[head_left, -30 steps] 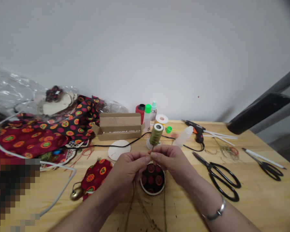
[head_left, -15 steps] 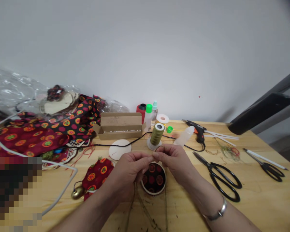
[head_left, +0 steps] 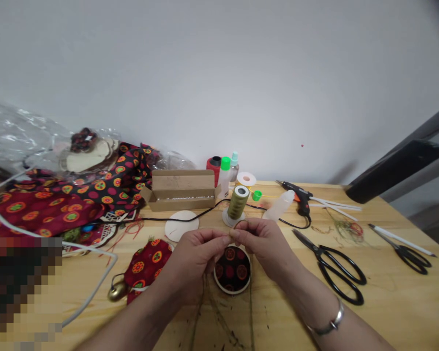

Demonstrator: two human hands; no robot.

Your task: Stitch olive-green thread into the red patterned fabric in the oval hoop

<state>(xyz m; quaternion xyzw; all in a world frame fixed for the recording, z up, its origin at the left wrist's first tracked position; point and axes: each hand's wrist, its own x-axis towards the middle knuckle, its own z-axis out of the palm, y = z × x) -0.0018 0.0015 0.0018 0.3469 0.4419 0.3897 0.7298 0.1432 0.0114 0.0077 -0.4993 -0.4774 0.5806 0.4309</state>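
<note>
My left hand (head_left: 200, 251) and my right hand (head_left: 264, 243) meet fingertip to fingertip, each pinched on a thin olive-green cord. A small loop of the cord (head_left: 240, 222) rises above my right fingers, and loose strands (head_left: 219, 317) trail below onto the table. Under my hands lies a round piece with dark patterned fabric and a pale rim (head_left: 232, 270), partly covered by my fingers. Just beyond stands a spool of olive thread (head_left: 238, 204). Left of my left forearm are a red patterned fabric piece (head_left: 146, 263) and a brass bell (head_left: 117, 289).
Large black-handled scissors (head_left: 329, 265) lie to the right, with smaller scissors (head_left: 406, 253) farther out. A glue gun (head_left: 296, 195), a white bottle (head_left: 280, 204) and a cardboard box (head_left: 183, 200) are at the back. Patterned fabric (head_left: 51, 209) and a white cable (head_left: 95, 287) occupy the left.
The cord above my right fingers has gone from pointing up toward the spool to a small curved loop. Both hands stay pinched together in nearly the same place.
</note>
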